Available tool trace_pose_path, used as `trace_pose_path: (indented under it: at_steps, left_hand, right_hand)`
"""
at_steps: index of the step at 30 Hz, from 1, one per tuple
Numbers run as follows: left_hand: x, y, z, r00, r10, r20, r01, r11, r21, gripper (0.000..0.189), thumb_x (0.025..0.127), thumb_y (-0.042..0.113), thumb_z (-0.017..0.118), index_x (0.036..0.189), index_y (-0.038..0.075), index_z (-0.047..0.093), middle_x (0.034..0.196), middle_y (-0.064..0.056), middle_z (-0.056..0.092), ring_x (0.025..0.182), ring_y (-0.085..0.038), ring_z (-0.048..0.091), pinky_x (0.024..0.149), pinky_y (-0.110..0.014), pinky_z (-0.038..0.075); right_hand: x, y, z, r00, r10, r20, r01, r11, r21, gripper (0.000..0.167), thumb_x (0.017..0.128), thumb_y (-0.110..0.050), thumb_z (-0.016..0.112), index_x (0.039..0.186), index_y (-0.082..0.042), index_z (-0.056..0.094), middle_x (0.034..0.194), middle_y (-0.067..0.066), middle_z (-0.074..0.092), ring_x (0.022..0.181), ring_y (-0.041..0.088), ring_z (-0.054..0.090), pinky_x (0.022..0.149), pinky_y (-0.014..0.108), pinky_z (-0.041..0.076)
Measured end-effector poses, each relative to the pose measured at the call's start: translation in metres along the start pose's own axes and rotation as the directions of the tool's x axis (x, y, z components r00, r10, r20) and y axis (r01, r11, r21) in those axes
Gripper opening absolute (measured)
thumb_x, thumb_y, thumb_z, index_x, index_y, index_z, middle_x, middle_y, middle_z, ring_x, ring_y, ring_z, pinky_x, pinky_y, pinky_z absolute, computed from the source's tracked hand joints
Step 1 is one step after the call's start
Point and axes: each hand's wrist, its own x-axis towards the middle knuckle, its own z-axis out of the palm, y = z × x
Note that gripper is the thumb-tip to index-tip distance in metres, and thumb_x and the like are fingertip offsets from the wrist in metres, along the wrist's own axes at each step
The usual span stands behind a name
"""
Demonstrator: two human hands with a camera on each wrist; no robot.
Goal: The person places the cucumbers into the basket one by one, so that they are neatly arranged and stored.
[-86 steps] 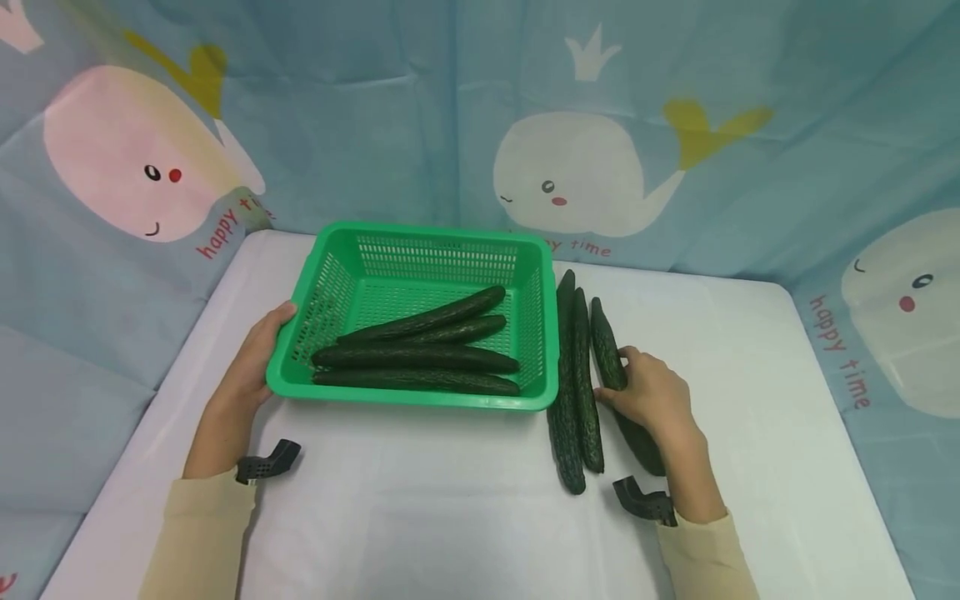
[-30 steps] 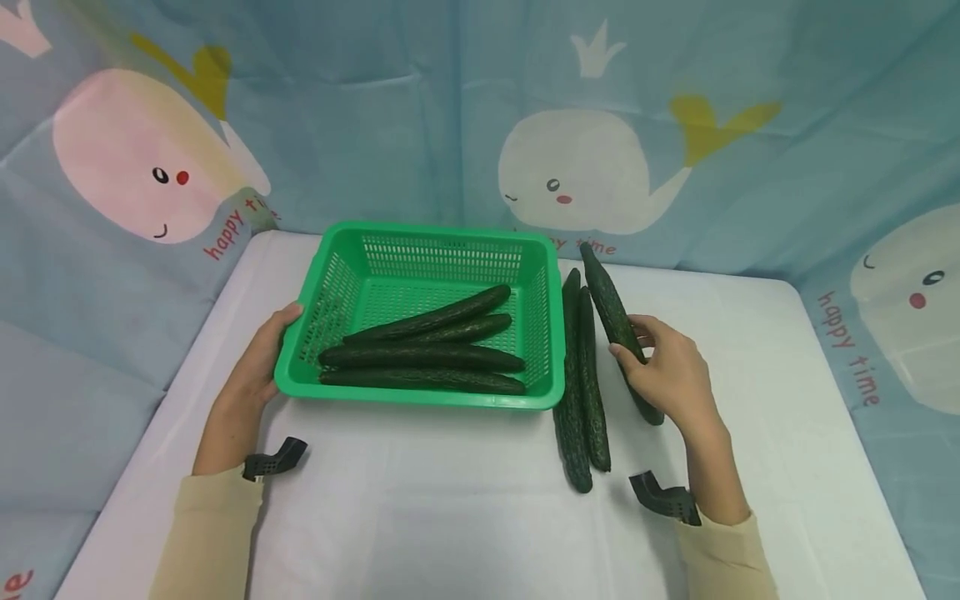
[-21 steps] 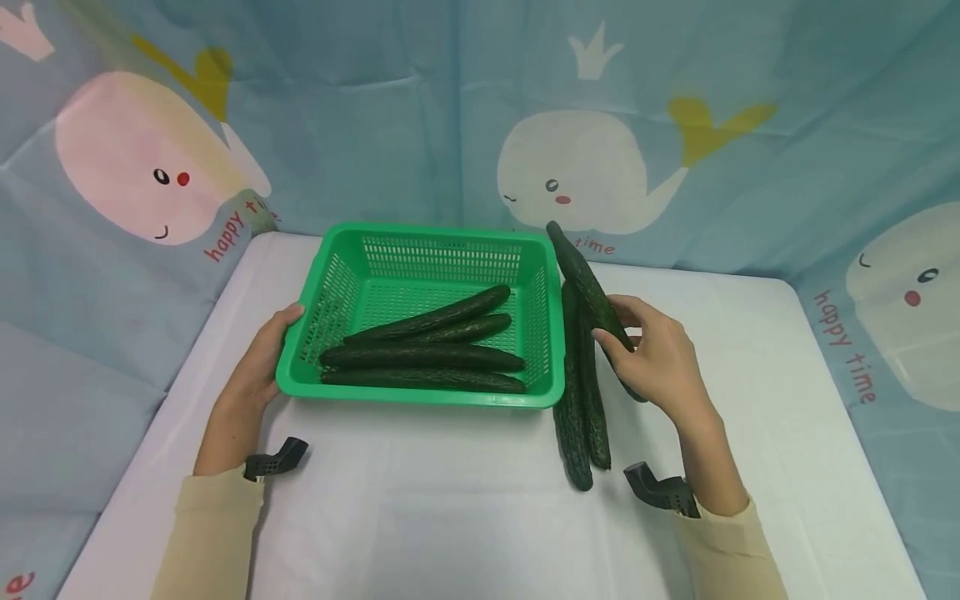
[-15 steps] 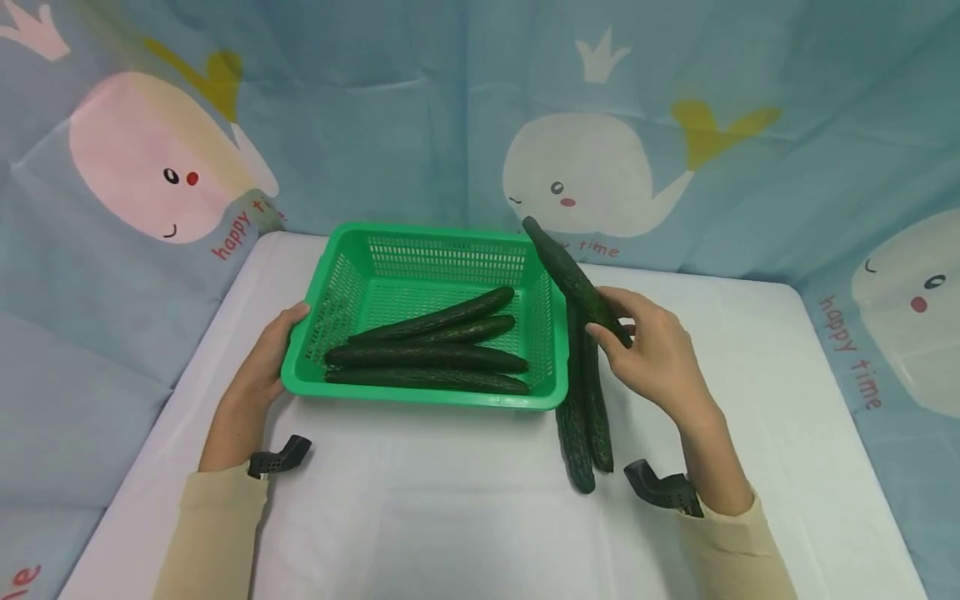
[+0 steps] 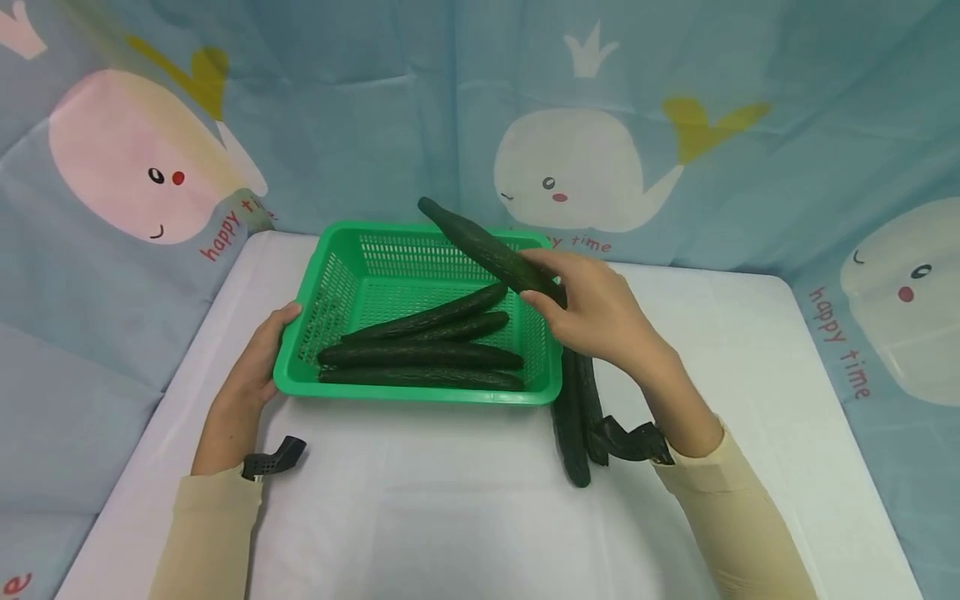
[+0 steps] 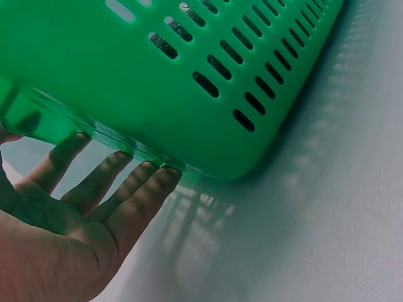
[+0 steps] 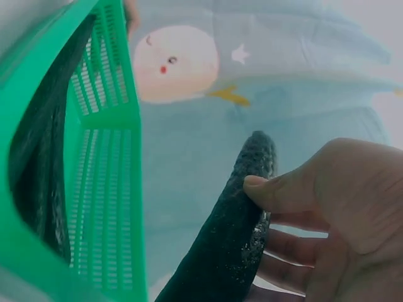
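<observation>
My right hand pinches a dark green cucumber near its lower end, thumb on one side and fingers on the other. This cucumber slants above the right half of a green plastic basket, its far tip beyond the back rim. In the right wrist view the cucumber points up and away from the thumb. At the basket's left side my left hand rests against the rim; in the left wrist view its fairly straight fingers touch the basket with their tips. Several cucumbers lie inside the basket.
Two more cucumbers lie side by side on the white table, against the basket's right side and partly under my right arm. A blue curtain printed with whales hangs behind and beside the table.
My right hand has gripped the cucumber on the right, lifted it off the table and carried it left over the two others to above the basket. The left hand stays at the basket.
</observation>
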Motion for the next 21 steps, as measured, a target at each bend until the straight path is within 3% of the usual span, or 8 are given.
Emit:
trace_pose_path:
  at_steps: [1, 3, 5, 8, 11, 15, 21]
  left_hand:
    - [0.000, 0.001, 0.000, 1.000, -0.002, -0.003, 0.002, 1.000, 0.002, 0.077, 0.110, 0.058, 0.042, 0.170, 0.016, 0.021, 0.130, 0.008, 0.049, 0.119, -0.006, 0.052, 0.090, -0.014, 0.056]
    - [-0.001, 0.002, 0.001, 1.000, -0.003, -0.004, 0.003, 1.000, 0.002, 0.077, 0.109, 0.058, 0.042, 0.170, 0.015, 0.021, 0.130, 0.008, 0.050, 0.119, -0.006, 0.053, 0.090, -0.015, 0.056]
    - [0.000, 0.002, 0.000, 1.000, 0.001, 0.003, -0.001, 1.000, -0.001, 0.076, 0.110, 0.057, 0.042, 0.169, 0.015, 0.023, 0.129, 0.008, 0.052, 0.117, -0.006, 0.055, 0.090, -0.015, 0.057]
    - [0.001, 0.002, -0.002, 0.999, 0.027, 0.026, -0.027, 1.000, -0.003, 0.074, 0.111, 0.054, 0.041, 0.169, 0.013, 0.023, 0.129, 0.006, 0.053, 0.115, -0.006, 0.058, 0.090, -0.017, 0.058]
    - [0.001, 0.001, -0.004, 0.998, 0.045, 0.045, -0.045, 0.999, -0.009, 0.071, 0.112, 0.052, 0.041, 0.168, 0.013, 0.024, 0.129, 0.005, 0.054, 0.113, -0.006, 0.060, 0.090, -0.018, 0.058]
    - [0.001, 0.001, -0.006, 0.998, 0.040, 0.038, -0.039, 0.999, -0.018, 0.070, 0.111, 0.052, 0.042, 0.168, 0.014, 0.026, 0.129, 0.006, 0.054, 0.114, -0.006, 0.059, 0.090, -0.017, 0.058]
    - [0.002, 0.001, -0.002, 0.998, 0.041, 0.043, -0.039, 0.999, -0.035, 0.070, 0.111, 0.052, 0.043, 0.167, 0.013, 0.027, 0.131, 0.006, 0.053, 0.117, -0.007, 0.057, 0.092, -0.017, 0.057]
  right_hand:
    - [0.004, -0.004, 0.000, 1.000, -0.004, 0.011, 0.004, 1.000, 0.001, 0.048, 0.104, -0.025, 0.069, 0.149, -0.013, 0.060, 0.092, 0.005, 0.070, 0.073, 0.020, 0.061, 0.082, 0.043, 0.056]
    - [0.011, -0.009, 0.001, 0.999, -0.020, 0.028, 0.021, 1.000, -0.005, 0.048, 0.104, -0.027, 0.069, 0.149, -0.014, 0.060, 0.095, 0.004, 0.071, 0.080, 0.021, 0.067, 0.081, 0.042, 0.057]
    - [0.019, -0.014, 0.003, 0.997, -0.047, 0.053, 0.047, 0.999, -0.009, 0.049, 0.103, -0.027, 0.070, 0.149, -0.014, 0.060, 0.118, 0.005, 0.075, 0.099, 0.024, 0.073, 0.081, 0.043, 0.058]
    - [0.032, -0.018, 0.006, 0.990, -0.083, 0.111, 0.086, 0.996, -0.015, 0.050, 0.104, -0.026, 0.070, 0.150, -0.012, 0.059, 0.146, 0.006, 0.067, 0.123, 0.027, 0.070, 0.094, 0.048, 0.059]
    - [0.045, -0.022, 0.011, 0.978, -0.108, 0.176, 0.112, 0.994, -0.011, 0.051, 0.104, -0.025, 0.069, 0.152, -0.012, 0.057, 0.150, 0.006, 0.064, 0.126, 0.026, 0.068, 0.103, 0.049, 0.056]
    - [0.059, -0.028, 0.021, 0.964, -0.129, 0.232, 0.136, 0.991, -0.014, 0.051, 0.105, -0.026, 0.068, 0.153, -0.013, 0.056, 0.150, 0.005, 0.064, 0.115, 0.024, 0.070, 0.101, 0.046, 0.057]
    - [0.069, -0.034, 0.039, 0.947, -0.139, 0.290, 0.160, 0.986, -0.051, 0.049, 0.106, -0.026, 0.067, 0.152, -0.012, 0.057, 0.146, 0.006, 0.068, 0.123, 0.025, 0.070, 0.097, 0.046, 0.060]
